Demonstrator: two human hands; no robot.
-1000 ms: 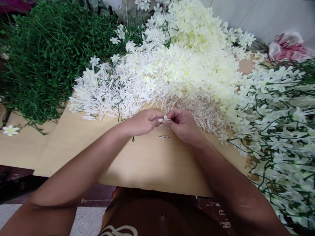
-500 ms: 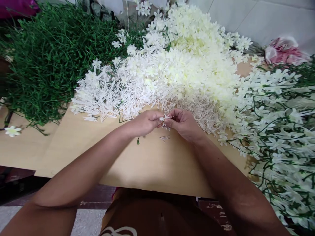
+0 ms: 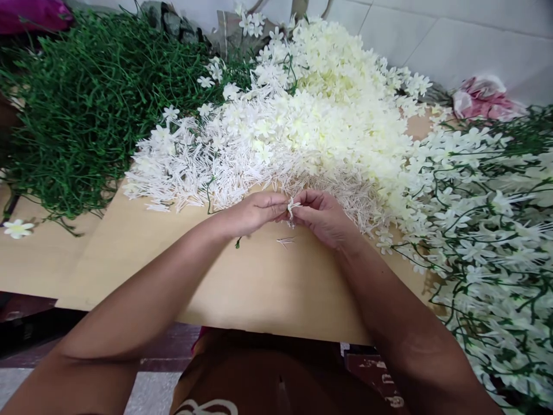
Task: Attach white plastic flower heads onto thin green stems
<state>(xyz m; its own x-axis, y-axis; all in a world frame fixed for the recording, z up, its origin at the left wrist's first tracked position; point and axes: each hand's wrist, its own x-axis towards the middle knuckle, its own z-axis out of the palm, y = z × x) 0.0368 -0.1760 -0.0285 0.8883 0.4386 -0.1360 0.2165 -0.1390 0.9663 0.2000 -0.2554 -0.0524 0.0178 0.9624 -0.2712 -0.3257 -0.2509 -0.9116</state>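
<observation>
A small white flower (image 3: 292, 206) is pinched between my two hands, above the tan board (image 3: 259, 288). My left hand (image 3: 259, 212) closes on it from the left, with a thin green stem (image 3: 237, 243) showing below that hand. From the right, the thumb and fingers of my right hand (image 3: 322, 214) press on the same flower. A few loose white sticks (image 3: 285, 241) lie on the board just below. Beyond my hands spreads a heap of white stamens (image 3: 242, 167), with pale yellow-white petals (image 3: 345, 115) piled behind.
Green stems (image 3: 86, 109) form a big heap at the back left. Finished-looking white flowers on stems (image 3: 488, 253) cover the right side. One single flower (image 3: 18, 229) lies at the far left. A pink and white bag (image 3: 488, 99) sits near the tiled wall.
The flower between my fingers has turned, its petals now pointing more upright. Both hands stay together in nearly the same place; the view has shifted slightly.
</observation>
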